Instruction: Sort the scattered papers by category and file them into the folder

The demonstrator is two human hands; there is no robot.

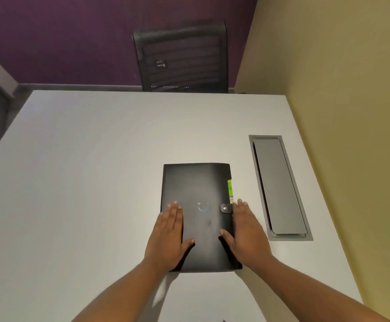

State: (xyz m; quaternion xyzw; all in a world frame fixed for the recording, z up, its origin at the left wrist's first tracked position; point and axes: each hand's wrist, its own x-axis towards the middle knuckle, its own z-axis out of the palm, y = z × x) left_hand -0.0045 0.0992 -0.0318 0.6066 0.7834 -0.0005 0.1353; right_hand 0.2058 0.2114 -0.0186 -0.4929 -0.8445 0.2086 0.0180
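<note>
A black folder [198,189] lies closed on the white table [85,170], its snap strap [226,208] fastened at the right edge. A green paper tab [230,188] sticks out along that edge. My left hand [169,233] rests flat on the folder's left side with straight fingers. My right hand [244,231] lies flat along the folder's right edge, thumb on the cover. No loose papers show on the table.
A grey cable-tray lid [280,189] is set into the table right of the folder. A black mesh chair [181,59] stands behind the far table edge. A yellow wall [351,112] runs close along the right.
</note>
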